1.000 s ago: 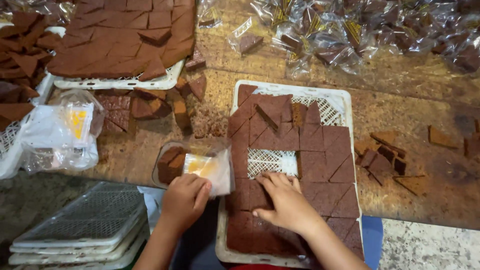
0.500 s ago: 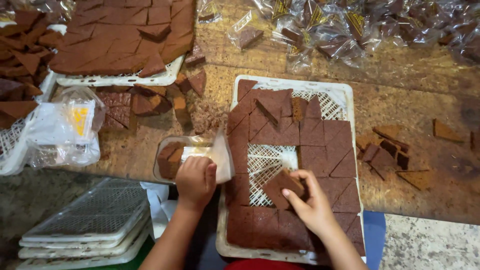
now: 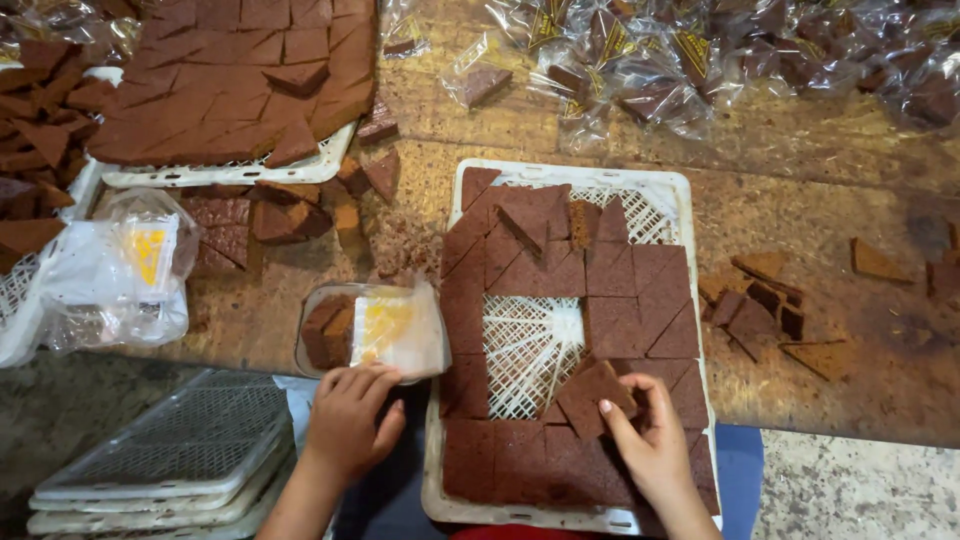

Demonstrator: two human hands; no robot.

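My right hand (image 3: 652, 445) grips a brown triangular cake piece (image 3: 594, 396), lifted a little over the white lattice tray (image 3: 668, 196) that carries several cut brown pieces around a bare patch in its middle. My left hand (image 3: 348, 420) rests on the near edge of a clear plastic bag (image 3: 385, 330) with a yellow patch; a few brown pieces sit inside it at its left end. The bag lies on the worn wooden table, just left of the tray.
A second white tray (image 3: 215, 175) of brown slabs stands at the back left. A heap of empty clear bags (image 3: 115, 270) lies at left, stacked lattice trays (image 3: 160, 455) at the near left. Wrapped pieces (image 3: 650, 60) pile up at the back; loose scraps (image 3: 770, 305) lie right.
My right hand has picked a triangular piece off the tray and lifted it. My left hand has slid to the bag's near edge.
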